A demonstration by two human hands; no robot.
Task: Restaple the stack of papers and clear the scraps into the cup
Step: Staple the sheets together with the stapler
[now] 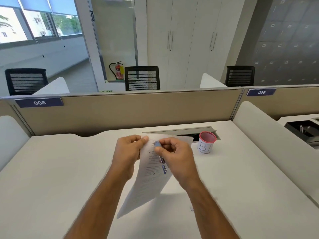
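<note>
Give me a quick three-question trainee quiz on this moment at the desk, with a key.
1. True or false: the stack of white printed papers lies flat on the white desk.
2. Which hand holds the small blue stapler? A) left hand B) right hand
3. On which side of the papers does the white paper cup with the red rim stand?

Key:
1. False: both hands hold it lifted and tilted.
2. B; the left hand pinches the papers' top corner.
3. To their right, near the open cable tray.
</note>
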